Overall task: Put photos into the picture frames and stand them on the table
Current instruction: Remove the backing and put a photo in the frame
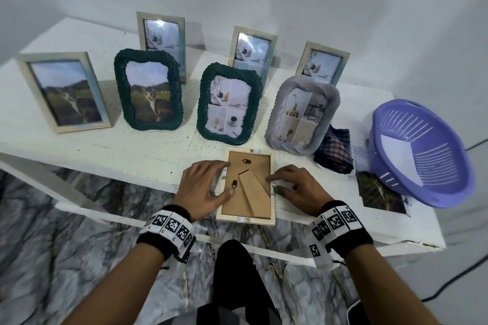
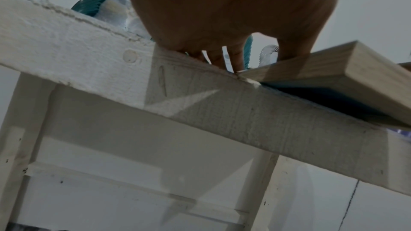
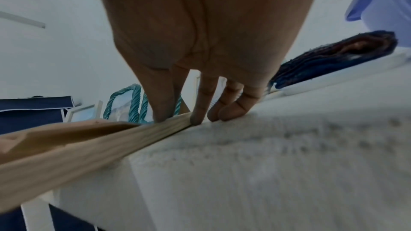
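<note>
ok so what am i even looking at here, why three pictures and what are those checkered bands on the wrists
There is no robot here, just a person wearing three cameras. The big picture comes from a head camera looking down. The other two come from cameras strapped to the wrists, looking along the fingers. The checkered bands are wrist straps with printed markers.

On the white table seven frames stand upright with photos in them. An eighth, the wooden frame, lies face down at the front edge, its cardboard back and stand showing. The left hand rests on its left side, thumb on the backing. The right hand touches its right edge with the fingertips. Further right lie a folded checked cloth, a purple basket and a loose photo.
</note>
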Demonstrator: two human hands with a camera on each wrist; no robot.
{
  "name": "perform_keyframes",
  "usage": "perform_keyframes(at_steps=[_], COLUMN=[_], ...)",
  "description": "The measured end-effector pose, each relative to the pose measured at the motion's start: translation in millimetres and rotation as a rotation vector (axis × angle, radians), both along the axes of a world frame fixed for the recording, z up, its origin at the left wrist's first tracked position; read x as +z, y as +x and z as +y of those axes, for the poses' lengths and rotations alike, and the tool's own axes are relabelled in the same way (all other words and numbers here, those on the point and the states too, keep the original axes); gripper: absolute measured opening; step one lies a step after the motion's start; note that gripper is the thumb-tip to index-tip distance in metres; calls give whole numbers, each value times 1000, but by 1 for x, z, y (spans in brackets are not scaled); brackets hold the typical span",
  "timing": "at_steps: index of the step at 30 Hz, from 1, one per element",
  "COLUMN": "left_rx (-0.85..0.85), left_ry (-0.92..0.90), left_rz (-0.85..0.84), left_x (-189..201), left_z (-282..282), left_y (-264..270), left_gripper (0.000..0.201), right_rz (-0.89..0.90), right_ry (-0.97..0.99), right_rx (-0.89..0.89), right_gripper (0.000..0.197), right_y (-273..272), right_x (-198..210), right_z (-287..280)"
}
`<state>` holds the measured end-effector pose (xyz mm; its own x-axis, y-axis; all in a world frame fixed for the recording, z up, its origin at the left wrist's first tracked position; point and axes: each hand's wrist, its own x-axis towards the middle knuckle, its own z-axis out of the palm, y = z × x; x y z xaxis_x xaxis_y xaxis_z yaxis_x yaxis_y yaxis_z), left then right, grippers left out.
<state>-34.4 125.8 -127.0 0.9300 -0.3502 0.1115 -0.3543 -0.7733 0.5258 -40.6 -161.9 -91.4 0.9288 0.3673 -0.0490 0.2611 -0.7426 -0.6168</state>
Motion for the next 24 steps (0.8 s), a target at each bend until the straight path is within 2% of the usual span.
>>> perform_keyframes(at_steps=[5,10,16,21,24], left_rx=[-3,-7,-11,-23,-18], left_ry=[8,12,24,15,4], left_rz=[0,6,1,-16,-21], left_x=[-1,-1,-3,-3,-3], left_z=[0,1,1,1,1], left_y=[-1,0,1,0,-1], left_gripper=[71,72,72,71,70], right_rz=[-26,55,61,3,-64], right_ry=[7,-9,-16,-94,-106], right_rx=[35,83,74,16,-20], right_gripper=[24,26,23,31,28], right_y=[-1,5,7,8,6], right_x=[-8,-2,-9,-21,-25], right_z=[-3,-7,-8,2,8])
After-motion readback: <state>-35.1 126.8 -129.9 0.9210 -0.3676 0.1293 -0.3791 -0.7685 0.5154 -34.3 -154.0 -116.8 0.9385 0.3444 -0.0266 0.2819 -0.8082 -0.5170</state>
